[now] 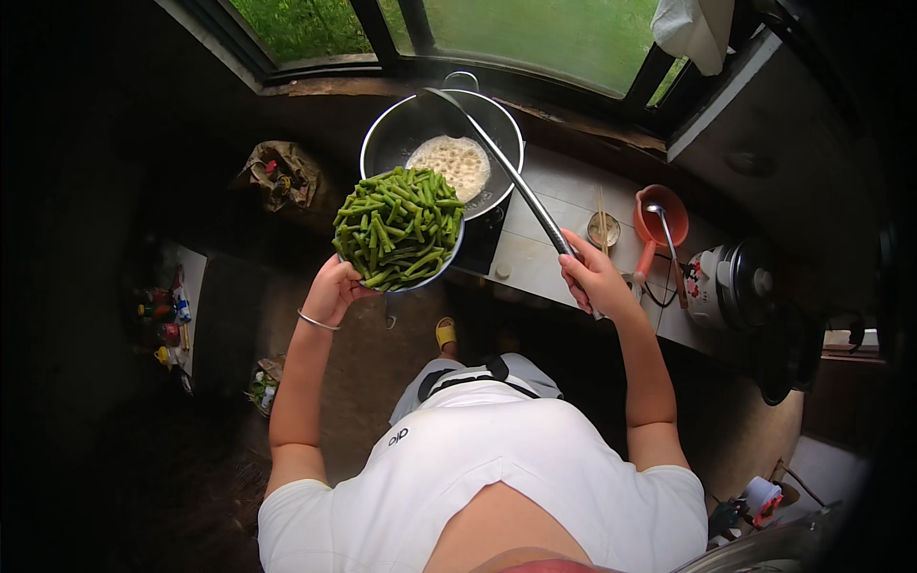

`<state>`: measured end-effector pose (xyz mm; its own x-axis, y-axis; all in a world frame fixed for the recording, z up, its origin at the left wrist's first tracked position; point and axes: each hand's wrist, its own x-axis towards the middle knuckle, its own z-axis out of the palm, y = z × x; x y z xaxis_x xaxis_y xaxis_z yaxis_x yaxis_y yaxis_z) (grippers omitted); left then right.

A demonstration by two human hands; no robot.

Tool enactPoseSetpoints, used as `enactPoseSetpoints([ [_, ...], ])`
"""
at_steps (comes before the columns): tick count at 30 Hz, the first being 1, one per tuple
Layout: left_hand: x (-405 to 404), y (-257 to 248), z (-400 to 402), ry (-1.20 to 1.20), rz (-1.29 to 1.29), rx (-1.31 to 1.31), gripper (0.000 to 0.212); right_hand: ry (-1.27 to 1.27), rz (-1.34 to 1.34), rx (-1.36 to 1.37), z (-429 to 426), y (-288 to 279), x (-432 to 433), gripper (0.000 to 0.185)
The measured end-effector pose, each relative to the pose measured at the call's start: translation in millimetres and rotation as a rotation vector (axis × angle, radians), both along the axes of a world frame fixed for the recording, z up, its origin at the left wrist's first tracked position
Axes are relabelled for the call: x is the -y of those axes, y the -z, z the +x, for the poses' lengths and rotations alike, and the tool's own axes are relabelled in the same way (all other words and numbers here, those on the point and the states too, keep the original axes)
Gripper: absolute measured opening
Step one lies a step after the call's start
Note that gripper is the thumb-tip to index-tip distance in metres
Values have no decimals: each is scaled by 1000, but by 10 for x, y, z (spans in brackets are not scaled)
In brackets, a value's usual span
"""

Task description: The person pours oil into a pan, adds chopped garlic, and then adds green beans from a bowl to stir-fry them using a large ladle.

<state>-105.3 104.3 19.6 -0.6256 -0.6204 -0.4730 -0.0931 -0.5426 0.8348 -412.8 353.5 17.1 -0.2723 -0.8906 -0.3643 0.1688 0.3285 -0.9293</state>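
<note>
My left hand (337,288) grips the near-left rim of a bowl (458,247) heaped with cut green beans (400,228). The bowl is over the near-left side of a dark wok (390,140). Foamy, bubbling pale liquid (453,163) lies in the wok's bottom. My right hand (591,276) is closed around the handle of a long metal spatula (526,192), whose blade is at the wok's far rim; whether it touches the rim cannot be told. The beans hide part of the wok's near side.
Right of the wok, a tiled counter (534,247) holds a small cup (604,229) with chopsticks, an orange-red dipper (650,233) with a metal ladle (666,229), and a rice cooker (723,283). A crumpled bag (283,175) sits at the left. A window (530,43) stands behind.
</note>
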Motion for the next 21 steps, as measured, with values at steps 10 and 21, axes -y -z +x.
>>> enactPoseSetpoints([
  [10,1024,166,169,105,-48,-10,39,116,109,-408,427,-175,-122,52],
  [21,1933,286,-433,308,-73,162,27,81,-75,-702,772,-62,-212,56],
])
